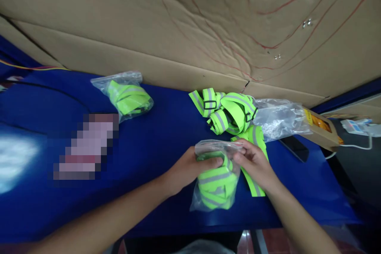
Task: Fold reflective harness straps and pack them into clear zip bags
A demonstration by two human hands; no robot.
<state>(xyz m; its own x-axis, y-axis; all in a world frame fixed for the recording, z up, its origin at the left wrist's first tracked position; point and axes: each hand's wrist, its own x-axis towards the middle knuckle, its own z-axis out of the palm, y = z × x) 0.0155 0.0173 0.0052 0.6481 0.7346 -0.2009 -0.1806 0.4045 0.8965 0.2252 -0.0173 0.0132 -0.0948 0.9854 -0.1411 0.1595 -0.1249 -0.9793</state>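
Observation:
Both my hands grip the open mouth of a clear plastic bag (216, 190) that holds a folded neon-green reflective strap. My left hand (190, 166) pinches the bag's left edge, thumb over the strap. At the right edge, my right hand (253, 162) has its fingers closed on the plastic. Under my right hand lies a loose green strap (256, 186) flat on the blue table (149, 147). Just beyond is a pile of unbagged green straps (229, 113) with black buckles.
A finished bagged strap (127, 97) lies at the back left. Empty clear bags (279, 119) and a small cardboard box (321, 127) sit at the right, with a dark phone (294, 147) near them. Cardboard sheeting (193, 27) rises behind the table.

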